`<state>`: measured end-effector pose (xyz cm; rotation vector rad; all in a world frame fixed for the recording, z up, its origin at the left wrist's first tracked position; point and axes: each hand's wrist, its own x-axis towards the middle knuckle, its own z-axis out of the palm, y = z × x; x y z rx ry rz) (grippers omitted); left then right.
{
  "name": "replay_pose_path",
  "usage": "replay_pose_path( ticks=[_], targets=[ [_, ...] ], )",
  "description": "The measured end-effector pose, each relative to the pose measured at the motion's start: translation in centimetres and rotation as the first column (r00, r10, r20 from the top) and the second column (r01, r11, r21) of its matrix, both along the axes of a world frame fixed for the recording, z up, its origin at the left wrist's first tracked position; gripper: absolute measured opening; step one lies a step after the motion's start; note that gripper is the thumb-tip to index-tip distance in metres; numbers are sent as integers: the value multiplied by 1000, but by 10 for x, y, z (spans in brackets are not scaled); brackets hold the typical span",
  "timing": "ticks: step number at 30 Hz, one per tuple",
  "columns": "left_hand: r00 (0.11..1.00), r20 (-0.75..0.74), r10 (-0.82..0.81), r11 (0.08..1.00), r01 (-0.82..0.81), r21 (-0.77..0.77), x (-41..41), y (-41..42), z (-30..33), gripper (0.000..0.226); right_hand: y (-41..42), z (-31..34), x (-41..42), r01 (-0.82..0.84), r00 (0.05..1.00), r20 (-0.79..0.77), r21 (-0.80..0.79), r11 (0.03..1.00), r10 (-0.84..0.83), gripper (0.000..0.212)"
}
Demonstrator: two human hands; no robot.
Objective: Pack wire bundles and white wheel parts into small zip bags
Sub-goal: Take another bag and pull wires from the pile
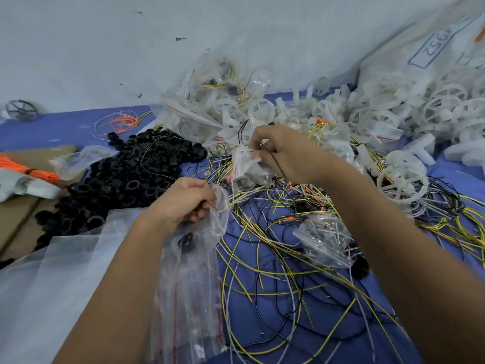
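**Both hands on bags, wires underneath**

My left hand [187,199] is curled tight, fingers pinching the mouth of a stack of clear zip bags [190,279] that hangs down along my forearm. Red seal lines run the length of them, and one small black ring [185,240] shows through the plastic just below my knuckles.

My right hand [282,153] is up and ahead of the left, fingers closed on a small zip bag [248,164] and on a thin black wire [274,161] that trails across my palm side. The bag is crumpled against my fingertips; what is inside it I cannot tell.

Below and between both hands lies the loose tangle of yellow, black and pale wires [275,269] spread on the blue table cover [262,306]. Just under my right wrist, on top of the wires, sits a filled clear bag [324,241].

Beyond my right hand, the heap of white wheel parts [409,114] runs off to the right, some loose, some close by my wrist. Straight ahead of my fingers is the pile of packed bags [220,103] against the wall.

Left of my left hand: a mound of black rings [123,179]. Farther left, an orange wire bundle [29,169] lies on cardboard [15,214].
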<state>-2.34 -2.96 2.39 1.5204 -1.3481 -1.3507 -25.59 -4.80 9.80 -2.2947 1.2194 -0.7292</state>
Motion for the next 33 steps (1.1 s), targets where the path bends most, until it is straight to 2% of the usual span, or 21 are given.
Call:
replay_pose_path(
  ticks=[2, 4, 7, 9, 15, 19, 22, 24, 26, 27, 28, 30, 31, 33],
  targets=[
    [999, 7, -38, 997, 38, -64, 2, 1, 1, 33, -2, -9, 7, -1, 999, 36, 8, 1000, 0, 13],
    [993, -53, -102, 980, 91, -180, 2, 2, 4, 26, -2, -17, 14, -6, 997, 72, 96, 995, -1, 14],
    [959, -80, -273, 899, 225, -375, -1, 2, 6, 51, -3, -28, 20, -35, 994, 107, 235, 971, 10, 16],
    [957, -50, -285, 863, 234, -447, -8, 2, 5, 50, -5, -33, 21, -2, 995, 100, 275, 961, -26, 16],
    [976, -154, -153, 878, 63, -474, -13, 0, 0, 7, -5, -33, 15, -28, 999, 37, 294, 956, 17, 8],
    [986, -127, -108, 860, 29, -510, -7, -1, 2, 12, -4, -30, 10, -13, 987, 153, 344, 939, -42, 13],
    [993, -90, -70, 875, 18, -484, -4, -3, 0, 24, -5, -23, 2, 30, 959, 266, 240, 970, -95, 16],
    [993, -121, -16, 894, -41, -447, -4, -4, -2, 22, -7, -16, -9, -32, 952, 303, 255, 966, -49, 16],
    [982, -170, 87, 896, -152, -417, -4, -6, -3, 18, -6, -7, -25, -134, 974, 221, 360, 923, 55, 14],
    [971, -196, 136, 889, -207, -409, -4, -7, -4, 16, -5, -3, -32, -163, 986, 114, 429, 889, 125, 12],
    [958, -227, 176, 878, -257, -404, -4, -8, -4, 15, -4, 0, -37, -159, 981, -20, 504, 849, 195, 11],
    [923, -310, 229, 857, -342, -385, -3, -10, -3, 14, -1, 5, -39, -25, 922, -296, 597, 802, 249, 8],
    [904, -352, 241, 849, -372, -376, -2, -11, -2, 15, 1, 7, -37, 70, 877, -423, 583, 809, 230, 5],
    [875, -414, 252, 831, -415, -371, -2, -12, -1, 19, 4, 15, -33, 187, 770, -620, 444, 876, 149, 18]
  ],
)
